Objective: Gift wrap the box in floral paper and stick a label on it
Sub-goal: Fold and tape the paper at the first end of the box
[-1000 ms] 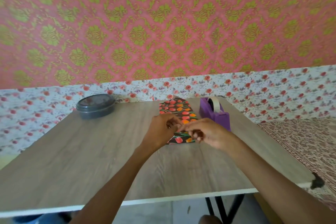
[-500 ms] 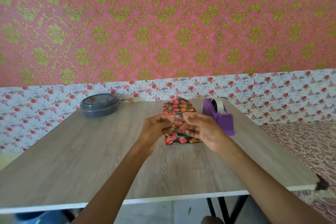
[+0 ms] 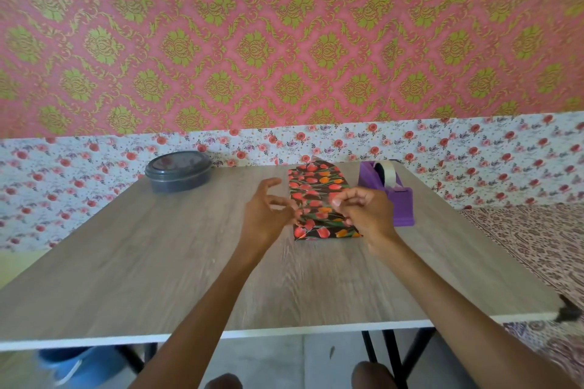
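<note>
The box [image 3: 316, 183], wrapped in dark paper with red and orange tulips, lies on the wooden table [image 3: 158, 262] near its far middle. Both my hands hover just above the box's near half. My left hand [image 3: 268, 215] is at the box's left edge, its index finger raised and its other fingertips pinched together. My right hand [image 3: 363, 215] is at the right edge with thumb and fingers pinched. A faint strip of clear tape [image 3: 314, 204] stretches between the two pinches. I see no label.
A purple tape dispenser [image 3: 401, 199] with a white roll stands right of the box, close to my right hand. A grey lidded round container [image 3: 178, 172] sits at the table's far left. Patterned fabric [image 3: 537, 246] lies beyond the table's right edge.
My hands were pressed together over the box's near end; they have pulled apart sideways and lifted a little, with the clear strip spanning the gap.
</note>
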`<act>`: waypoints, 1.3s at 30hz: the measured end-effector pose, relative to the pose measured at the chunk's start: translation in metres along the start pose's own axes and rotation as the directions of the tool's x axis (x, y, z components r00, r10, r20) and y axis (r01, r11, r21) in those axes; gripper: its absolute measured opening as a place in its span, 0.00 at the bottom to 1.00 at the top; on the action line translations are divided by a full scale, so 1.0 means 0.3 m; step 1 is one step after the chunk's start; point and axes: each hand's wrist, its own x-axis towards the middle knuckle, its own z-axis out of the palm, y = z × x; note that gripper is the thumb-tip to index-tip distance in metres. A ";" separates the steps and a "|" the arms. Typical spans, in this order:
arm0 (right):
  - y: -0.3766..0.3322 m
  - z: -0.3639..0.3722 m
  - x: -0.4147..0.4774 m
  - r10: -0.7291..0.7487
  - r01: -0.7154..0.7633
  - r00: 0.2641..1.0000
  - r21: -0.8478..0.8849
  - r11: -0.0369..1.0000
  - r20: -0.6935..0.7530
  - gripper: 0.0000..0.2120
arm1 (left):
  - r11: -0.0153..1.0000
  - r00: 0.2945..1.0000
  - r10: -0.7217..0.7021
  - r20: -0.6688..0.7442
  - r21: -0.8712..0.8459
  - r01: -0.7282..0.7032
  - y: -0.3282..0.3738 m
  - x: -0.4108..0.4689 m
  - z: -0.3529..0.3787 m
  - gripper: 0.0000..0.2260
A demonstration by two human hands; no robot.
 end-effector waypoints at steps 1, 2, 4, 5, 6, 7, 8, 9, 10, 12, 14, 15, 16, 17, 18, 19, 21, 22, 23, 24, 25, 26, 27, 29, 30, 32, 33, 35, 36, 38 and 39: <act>0.008 -0.008 0.001 -0.058 0.061 0.997 -0.059 0.996 0.057 0.05 | 0.988 0.998 0.054 0.013 0.145 -0.055 -0.012 0.014 -0.006 0.29; 0.017 -0.010 -0.001 -0.112 0.131 0.983 -0.128 0.983 0.146 0.06 | 0.952 0.992 0.099 0.078 0.284 -0.117 -0.030 0.024 -0.008 0.31; 0.036 -0.003 -0.008 -0.173 0.264 0.935 -0.278 0.924 0.311 0.07 | 0.829 0.952 0.165 0.256 0.487 -0.275 -0.062 0.036 0.010 0.34; 0.046 0.006 -0.012 -0.186 0.316 0.913 -0.338 0.887 0.364 0.06 | 0.778 0.931 0.194 0.310 0.530 -0.339 -0.079 0.039 0.024 0.34; 0.059 0.016 -0.016 -0.207 0.363 0.896 -0.381 0.850 0.393 0.06 | 0.750 0.917 0.215 0.335 0.545 -0.375 -0.096 0.042 0.038 0.34; 0.070 0.025 -0.019 -0.238 0.408 0.885 -0.418 0.812 0.401 0.06 | 0.738 0.910 0.232 0.343 0.548 -0.394 -0.112 0.045 0.048 0.33; 0.076 0.034 -0.020 -0.274 0.447 0.875 -0.449 0.773 0.400 0.06 | 0.731 0.908 0.246 0.338 0.551 -0.403 -0.124 0.049 0.055 0.32; 0.079 0.040 -0.023 -0.306 0.479 0.866 -0.477 0.737 0.395 0.06 | 0.726 0.910 0.254 0.329 0.557 -0.404 -0.134 0.053 0.059 0.31; 0.080 0.047 -0.024 -0.328 0.498 0.860 -0.497 0.711 0.392 0.06 | 0.720 0.912 0.261 0.317 0.566 -0.402 -0.137 0.056 0.059 0.30; 0.082 0.060 -0.022 -0.341 0.513 0.854 -0.527 0.677 0.394 0.06 | 0.707 0.911 0.276 0.307 0.577 -0.409 -0.141 0.062 0.059 0.29; 0.088 0.076 -0.017 -0.344 0.516 0.854 -0.548 0.659 0.390 0.06 | 0.701 0.904 0.292 0.311 0.573 -0.424 -0.141 0.061 0.058 0.28; 0.093 0.083 -0.016 -0.349 0.513 0.857 -0.561 0.650 0.380 0.06 | 0.704 0.899 0.300 0.320 0.561 -0.435 -0.140 0.060 0.056 0.28; 0.097 0.087 -0.016 -0.357 0.510 0.860 -0.574 0.641 0.365 0.06 | 0.709 0.894 0.304 0.330 0.548 -0.444 -0.140 0.060 0.053 0.28; 0.100 0.094 -0.017 -0.362 0.506 0.862 -0.586 0.633 0.354 0.05 | 0.715 0.892 0.301 0.338 0.539 -0.445 -0.142 0.062 0.047 0.28; 0.104 0.098 -0.019 -0.369 0.503 0.864 -0.595 0.627 0.341 0.05 | 0.720 0.891 0.293 0.347 0.533 -0.444 -0.144 0.064 0.041 0.29; 0.107 0.103 -0.021 -0.374 0.497 0.867 -0.604 0.623 0.329 0.05 | 0.726 0.888 0.290 0.357 0.522 -0.447 -0.149 0.067 0.037 0.29; 0.114 0.112 -0.023 -0.386 0.486 0.872 -0.629 0.607 0.302 0.05 | 0.738 0.883 0.293 0.367 0.500 -0.453 -0.155 0.075 0.038 0.30; 0.117 0.119 -0.023 -0.396 0.483 0.871 -0.645 0.592 0.289 0.05 | 0.738 0.885 0.290 0.364 0.504 -0.448 -0.153 0.079 0.041 0.30; 0.118 0.125 -0.024 -0.405 0.480 0.871 -0.664 0.573 0.279 0.04 | 0.732 0.889 0.289 0.355 0.517 -0.444 -0.154 0.082 0.047 0.29; 0.120 0.130 -0.024 -0.419 0.480 0.867 -0.684 0.549 0.271 0.03 | 0.718 0.891 0.296 0.345 0.534 -0.446 -0.156 0.087 0.054 0.27; 0.123 0.134 -0.024 -0.436 0.481 0.860 -0.704 0.522 0.265 0.02 | 0.703 0.891 0.306 0.335 0.551 -0.449 -0.157 0.092 0.062 0.25; 0.129 0.137 -0.027 -0.461 0.489 0.848 -0.720 0.492 0.260 0.02 | 0.692 0.891 0.317 0.325 0.563 -0.452 -0.162 0.095 0.069 0.24; 0.135 0.139 -0.030 -0.486 0.498 0.835 -0.731 0.466 0.260 0.02 | 0.687 0.891 0.325 0.316 0.569 -0.452 -0.167 0.101 0.073 0.22; 0.151 0.143 -0.038 -0.531 0.510 0.807 -0.759 0.404 0.259 0.07 | 0.690 0.896 0.331 0.296 0.571 -0.444 -0.172 0.103 0.080 0.21; 0.151 0.144 -0.041 -0.539 0.503 0.802 -0.777 0.379 0.257 0.11 | 0.690 0.896 0.336 0.290 0.572 -0.444 -0.170 0.102 0.082 0.20; 0.132 0.134 -0.034 -0.532 0.451 0.815 -0.826 0.338 0.228 0.23 | 0.682 0.893 0.345 0.289 0.576 -0.450 -0.161 0.100 0.082 0.19; 0.115 0.125 -0.026 -0.528 0.412 0.825 -0.855 0.316 0.203 0.27 | 0.678 0.892 0.349 0.289 0.579 -0.453 -0.158 0.103 0.081 0.19; 0.092 0.106 -0.010 -0.523 0.364 0.833 -0.892 0.268 0.182 0.28 | 0.679 0.893 0.342 0.294 0.579 -0.451 -0.156 0.105 0.078 0.21; 0.092 0.102 -0.005 -0.517 0.367 0.833 -0.896 0.251 0.196 0.26 | 0.685 0.893 0.335 0.302 0.573 -0.451 -0.156 0.105 0.078 0.21; 0.095 0.112 -0.008 -0.494 0.401 0.838 -0.876 0.268 0.232 0.21 | 0.704 0.890 0.336 0.308 0.546 -0.454 -0.151 0.103 0.078 0.20; 0.100 0.120 -0.012 -0.479 0.412 0.845 -0.860 0.301 0.237 0.20 | 0.715 0.889 0.338 0.308 0.530 -0.456 -0.148 0.101 0.080 0.19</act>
